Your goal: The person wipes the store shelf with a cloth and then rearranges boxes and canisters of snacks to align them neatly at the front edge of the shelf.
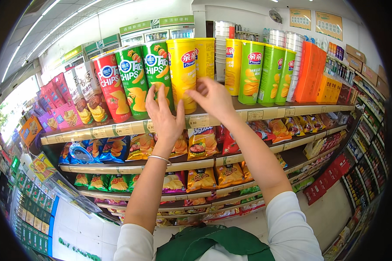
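On the top shelf [268, 112] stands a row of potato chip canisters. My left hand [166, 119] is raised before the green chip canister [155, 62] and a yellow canister [182, 75], fingers spread. Its fingertips are close to the green one; whether they touch is unclear. My right hand [215, 98] is at the right side of that same yellow canister, thumb near its front and fingers bent; a firm grip cannot be made out. Another yellow canister [209, 58] stands behind this hand. Farther left are a second green canister [132, 81] and a red canister [112, 88].
Right of a gap stand a yellow canister [232, 67], green canisters [251, 73] and orange boxes [308, 73]. Bagged snacks [202, 143] fill the lower shelves. A price-tag rail runs along the top shelf's edge. Green cartons [29, 225] are stacked at the lower left.
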### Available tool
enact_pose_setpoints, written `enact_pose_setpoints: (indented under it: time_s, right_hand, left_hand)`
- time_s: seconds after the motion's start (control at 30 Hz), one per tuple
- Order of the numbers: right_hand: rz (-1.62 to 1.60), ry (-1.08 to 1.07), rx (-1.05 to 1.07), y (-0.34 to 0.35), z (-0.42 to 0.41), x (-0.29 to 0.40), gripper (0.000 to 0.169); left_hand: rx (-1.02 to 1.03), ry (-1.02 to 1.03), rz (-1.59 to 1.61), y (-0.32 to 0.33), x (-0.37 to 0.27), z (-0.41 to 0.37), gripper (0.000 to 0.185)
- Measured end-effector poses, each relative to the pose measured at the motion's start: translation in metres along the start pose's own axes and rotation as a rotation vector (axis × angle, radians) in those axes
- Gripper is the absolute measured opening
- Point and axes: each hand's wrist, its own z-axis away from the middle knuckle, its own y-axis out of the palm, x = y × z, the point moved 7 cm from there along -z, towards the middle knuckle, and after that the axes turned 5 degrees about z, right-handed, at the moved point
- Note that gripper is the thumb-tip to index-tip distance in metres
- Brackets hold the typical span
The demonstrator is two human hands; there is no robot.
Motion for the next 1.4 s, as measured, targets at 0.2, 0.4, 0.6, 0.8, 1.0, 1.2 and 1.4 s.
enact_pose_setpoints:
  time_s: [0.2,0.4,0.6,0.8,1.0,1.2,1.4]
  right_hand:
    - [-0.039,0.012,-0.326,-0.031,-0.017,-0.048,0.064]
    - [0.006,-0.472,-0.641,-0.072,-0.02,0.035,0.049]
    - [0.397,-0.545,-0.129,-0.043,-0.125,0.113,0.06]
    - [0.593,-0.376,0.47,-0.004,-0.17,0.133,0.078]
    - [0.52,-0.407,0.495,0.0,-0.174,0.132,0.074]
    - [0.543,-0.409,0.409,-0.008,-0.165,0.137,0.073]
    - [0.395,-0.533,-0.213,-0.054,-0.112,0.145,0.062]
  left_hand:
    - [-0.048,0.0,0.059,-0.001,-0.006,-0.007,0.07]
    - [-0.032,0.014,0.097,-0.005,-0.005,-0.007,0.067]
    - [-0.017,0.082,0.085,-0.001,-0.01,0.001,0.064]
    - [-0.033,0.158,-0.022,-0.019,-0.012,-0.01,0.064]
    - [0.037,0.077,-0.225,-0.025,0.009,-0.021,0.07]
    - [0.043,0.062,-0.247,-0.019,0.012,-0.02,0.072]
    - [-0.015,0.09,-0.165,-0.023,0.005,-0.015,0.074]
